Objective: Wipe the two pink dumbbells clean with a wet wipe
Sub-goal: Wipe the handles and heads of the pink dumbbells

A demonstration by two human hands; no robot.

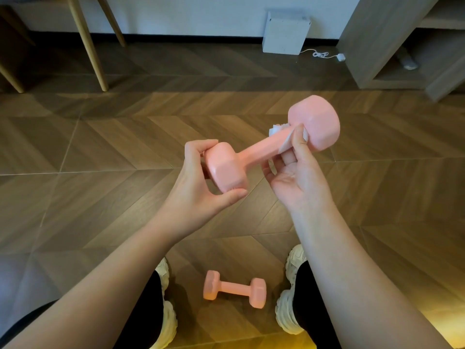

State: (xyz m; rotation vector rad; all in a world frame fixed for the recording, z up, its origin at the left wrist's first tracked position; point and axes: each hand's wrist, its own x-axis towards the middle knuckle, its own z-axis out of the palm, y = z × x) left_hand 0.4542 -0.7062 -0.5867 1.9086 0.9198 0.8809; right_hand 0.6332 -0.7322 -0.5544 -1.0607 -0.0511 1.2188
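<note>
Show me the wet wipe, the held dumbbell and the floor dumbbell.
wet wipe (286,143): head view, strip over the handle.
held dumbbell (261,150): head view, its handle.
floor dumbbell (235,289): head view, its handle.

Floor dumbbell (234,288) sits between two shoes (285,313), open from above.

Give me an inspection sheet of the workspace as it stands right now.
Surface: wooden herringbone floor.
Job's things: held dumbbell in the air, wet wipe wrapped round its handle by the far head; second dumbbell lying on the floor between the shoes.
Clutter: white box against the far wall.
Grippers: left hand grips the near head; right hand pinches the wet wipe round the handle.
Cables: white cable with plug on the floor beside the box.
Surroundings: wooden furniture legs far left, shelf unit far right.
</note>
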